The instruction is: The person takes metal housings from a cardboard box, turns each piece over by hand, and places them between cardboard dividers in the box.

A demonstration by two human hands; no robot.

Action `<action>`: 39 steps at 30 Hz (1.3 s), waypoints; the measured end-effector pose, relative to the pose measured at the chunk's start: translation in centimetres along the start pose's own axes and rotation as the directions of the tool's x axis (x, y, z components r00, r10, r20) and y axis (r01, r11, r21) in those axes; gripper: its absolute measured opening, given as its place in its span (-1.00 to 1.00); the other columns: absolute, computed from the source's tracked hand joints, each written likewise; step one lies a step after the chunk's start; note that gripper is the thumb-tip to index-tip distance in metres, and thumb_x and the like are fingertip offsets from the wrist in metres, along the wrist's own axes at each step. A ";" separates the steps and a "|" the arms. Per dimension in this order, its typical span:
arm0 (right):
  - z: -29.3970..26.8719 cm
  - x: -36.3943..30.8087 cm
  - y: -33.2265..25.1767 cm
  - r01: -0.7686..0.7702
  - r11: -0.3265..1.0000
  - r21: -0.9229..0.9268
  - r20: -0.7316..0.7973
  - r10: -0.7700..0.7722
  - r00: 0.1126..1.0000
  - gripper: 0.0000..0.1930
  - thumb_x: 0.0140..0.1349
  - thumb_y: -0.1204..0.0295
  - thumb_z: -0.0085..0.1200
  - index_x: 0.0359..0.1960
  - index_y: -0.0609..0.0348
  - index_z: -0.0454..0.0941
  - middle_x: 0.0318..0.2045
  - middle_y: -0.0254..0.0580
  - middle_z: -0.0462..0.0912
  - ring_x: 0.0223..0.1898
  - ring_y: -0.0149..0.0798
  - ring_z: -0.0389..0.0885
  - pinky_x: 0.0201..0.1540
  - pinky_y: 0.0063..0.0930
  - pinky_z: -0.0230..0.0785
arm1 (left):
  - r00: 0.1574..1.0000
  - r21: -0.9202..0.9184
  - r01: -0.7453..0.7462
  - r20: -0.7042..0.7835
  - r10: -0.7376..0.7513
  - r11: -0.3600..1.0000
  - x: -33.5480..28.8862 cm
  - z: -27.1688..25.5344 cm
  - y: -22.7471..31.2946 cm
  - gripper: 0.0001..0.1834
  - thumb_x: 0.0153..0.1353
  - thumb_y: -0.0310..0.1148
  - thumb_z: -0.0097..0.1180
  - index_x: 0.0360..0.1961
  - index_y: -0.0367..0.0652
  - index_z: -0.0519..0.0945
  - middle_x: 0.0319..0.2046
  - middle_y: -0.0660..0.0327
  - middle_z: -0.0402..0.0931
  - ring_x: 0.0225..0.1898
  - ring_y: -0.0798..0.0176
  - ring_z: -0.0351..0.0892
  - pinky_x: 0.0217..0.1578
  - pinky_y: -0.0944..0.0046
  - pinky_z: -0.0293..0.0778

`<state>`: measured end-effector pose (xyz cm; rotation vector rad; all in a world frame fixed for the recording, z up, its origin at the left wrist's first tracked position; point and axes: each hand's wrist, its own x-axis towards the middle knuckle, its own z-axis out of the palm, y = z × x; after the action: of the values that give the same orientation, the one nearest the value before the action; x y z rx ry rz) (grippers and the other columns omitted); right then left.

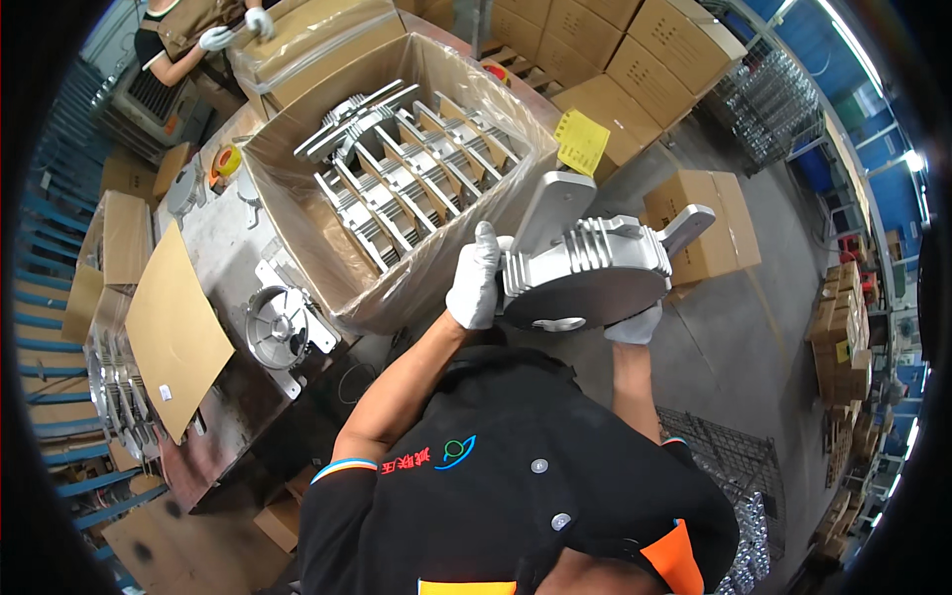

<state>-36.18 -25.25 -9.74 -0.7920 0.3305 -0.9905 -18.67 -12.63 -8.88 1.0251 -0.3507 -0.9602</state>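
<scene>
Holding, just right of the open box point(397, 297) on its near side, a grey metal part point(595, 263), finned, tilted, dark round face toward the chest. Pinching its left edge with the left hand point(476, 278), thumb upright along the side, probably to steady the tilt. Bearing up its right underside with the right hand point(635, 325), apparently to share the weight; mostly hidden beneath the metal, so cannot tell how far closed. Gloved in white on both sides, likely against sharp edges or smudges.

Packed inside the open box, finned parts point(397, 183) of similar kind, stood on edge in rows, seemingly to fit closely. Draped over the box's rim, plastic film point(526, 183), presumably against dirt and scuffs. At the box's right corner, a yellow paper point(580, 141), turned outward, perhaps for easy reading.

Left of the open box, on the table point(233, 248), a single round casting point(278, 327), laid down, likely for stability. Farther left of the box, a cardboard sheet point(178, 332), then stacked castings point(117, 387) beside it. Right of the open box, on the floor point(739, 327), a carton point(709, 223).

Behind the open box, toward its left, a co-worker point(188, 30), also gloved. Beyond the box, to its right, piled cartons point(635, 59), set close, apparently to save space.
</scene>
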 end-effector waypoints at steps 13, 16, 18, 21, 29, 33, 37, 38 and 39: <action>-2.5 -0.8 2.9 -0.192 0.947 0.259 0.066 0.181 0.981 -0.56 0.28 0.24 -0.44 0.09 0.21 0.22 0.01 -0.08 0.37 0.02 -0.11 0.37 0.09 -0.21 0.22 | 0.835 -0.490 0.519 0.466 -0.293 0.700 -1.2 4.6 7.7 0.06 0.04 0.41 -0.47 -0.02 -0.62 0.25 -0.06 -0.20 0.36 -0.03 0.03 0.40 0.06 0.19 0.28; -2.0 -1.0 2.9 -0.130 0.989 -0.069 -0.009 0.130 0.991 -0.60 0.28 0.33 -0.48 0.06 0.28 0.23 -0.04 -0.07 0.40 -0.03 -0.17 0.41 0.00 -0.27 0.31 | 0.806 -0.432 0.527 0.526 -0.271 0.732 -1.2 4.7 7.7 0.08 0.02 0.42 -0.44 0.04 -0.59 0.20 -0.02 -0.19 0.33 0.02 0.02 0.36 0.07 0.20 0.26; -2.4 -1.0 2.8 -0.120 0.935 -0.335 0.031 0.138 0.990 -0.62 0.28 0.35 -0.45 0.03 0.28 0.26 -0.07 -0.09 0.43 -0.07 -0.18 0.44 -0.03 -0.31 0.33 | 0.787 -0.443 0.549 0.559 -0.260 0.709 -1.2 4.8 7.7 0.08 0.01 0.42 -0.43 0.07 -0.57 0.16 0.01 -0.17 0.30 0.03 0.02 0.35 0.07 0.19 0.26; -2.2 -1.1 2.5 -0.262 0.959 -0.109 -0.071 0.255 0.964 -0.64 0.27 0.39 -0.43 0.00 0.27 0.29 -0.11 -0.11 0.45 -0.10 -0.18 0.46 -0.06 -0.36 0.35 | 0.764 -0.463 0.574 0.601 -0.238 0.676 -0.9 4.7 7.4 0.08 0.01 0.42 -0.42 0.12 -0.53 0.10 0.06 -0.14 0.26 0.04 0.02 0.34 0.07 0.18 0.26; -3.3 -1.3 1.5 0.115 0.380 -0.918 0.198 0.187 0.962 -0.69 0.16 0.40 -0.26 -0.14 0.30 0.40 -0.23 -0.11 0.53 -0.22 -0.19 0.53 -0.19 -0.41 0.40 | 0.796 -0.361 0.440 0.581 -0.171 0.822 -0.9 5.2 7.5 -0.25 0.21 0.14 -0.32 0.09 -0.41 0.21 -0.03 0.03 0.37 -0.02 0.21 0.39 0.01 0.24 0.28; -2.4 -1.5 0.1 -0.447 0.871 -0.201 -0.140 0.426 0.894 -0.69 0.20 0.42 -0.30 -0.13 0.31 0.42 -0.20 -0.11 0.54 -0.21 -0.23 0.53 -0.18 -0.41 0.41 | 0.911 -0.281 0.284 0.377 -0.167 0.917 -1.1 5.0 7.3 -0.65 0.25 -0.20 -0.13 -0.08 -0.23 0.40 -0.28 0.26 0.44 -0.24 0.37 0.41 -0.15 0.32 0.34; 0.4 -1.8 -1.6 -0.516 0.850 0.101 -0.274 0.523 0.807 -0.67 0.26 0.32 -0.30 -0.10 0.29 0.40 -0.19 -0.15 0.53 -0.23 -0.24 0.54 -0.18 -0.43 0.43 | 0.962 -0.139 0.241 0.168 -0.217 0.961 -0.4 4.2 6.1 -0.77 0.25 -0.30 -0.15 -0.18 -0.20 0.42 -0.34 0.29 0.43 -0.33 0.41 0.42 -0.22 0.38 0.38; 0.7 -1.9 -2.0 -0.503 0.855 0.128 -0.322 0.515 0.794 -0.67 0.27 0.29 -0.27 -0.11 0.27 0.41 -0.20 -0.17 0.54 -0.27 -0.25 0.56 -0.22 -0.45 0.46 | 0.951 -0.260 0.307 0.126 -0.284 0.915 -0.5 4.4 6.3 -0.76 0.26 -0.32 -0.16 -0.16 -0.22 0.42 -0.36 0.27 0.44 -0.36 0.38 0.44 -0.23 0.33 0.42; 0.8 -2.1 -2.4 -0.498 0.850 0.169 -0.374 0.523 0.766 -0.63 0.28 0.24 -0.28 -0.10 0.27 0.40 -0.19 -0.15 0.54 -0.25 -0.25 0.55 -0.19 -0.42 0.46 | 0.939 -0.316 0.344 0.118 -0.323 0.884 -0.2 3.9 5.8 -0.76 0.26 -0.32 -0.17 -0.15 -0.24 0.41 -0.35 0.24 0.46 -0.35 0.35 0.46 -0.22 0.30 0.43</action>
<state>-38.28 -23.89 -7.60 -0.3892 0.8330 -0.6281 -18.43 -13.66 -1.94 0.7563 -0.0533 -1.3159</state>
